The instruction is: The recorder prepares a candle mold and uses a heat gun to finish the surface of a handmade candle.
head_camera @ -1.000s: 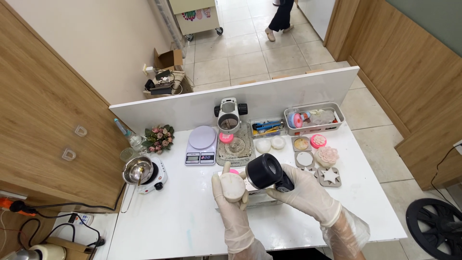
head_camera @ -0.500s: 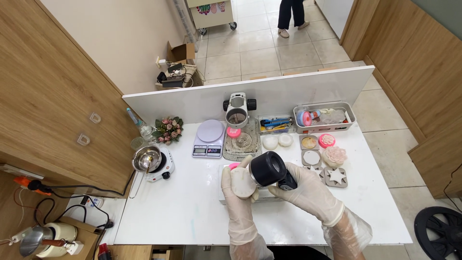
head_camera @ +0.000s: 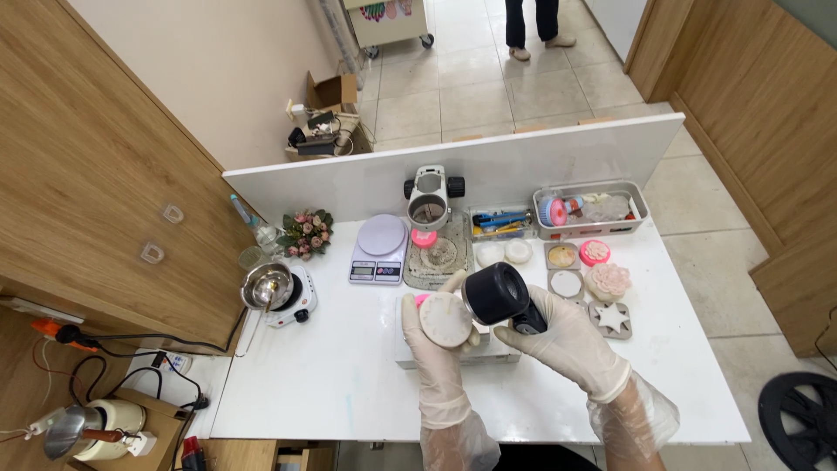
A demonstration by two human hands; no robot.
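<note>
Both my hands wear thin clear gloves. My left hand [head_camera: 433,340] holds up a round cream-coloured disc [head_camera: 445,319] with a faint pattern on its face. Something pink shows at the disc's upper left edge. My right hand [head_camera: 562,336] grips a black cylindrical magnifier [head_camera: 500,295], its round end close beside the disc at the right. Both are held above a white rectangular tray [head_camera: 410,349] on the white table [head_camera: 331,375].
Behind my hands stand a digital scale [head_camera: 380,250], a stereo microscope [head_camera: 431,199] on a mat, a tool container [head_camera: 500,222] and a metal tray [head_camera: 595,209]. Moulds and round cast pieces [head_camera: 605,281] lie right. A pot on a small hotplate [head_camera: 272,288] and flowers [head_camera: 305,231] sit left. A person's legs [head_camera: 534,22] stand beyond.
My hands keep the disc and magnifier together at the same spot. The view has shifted slightly, so more of the left floor and far room shows.
</note>
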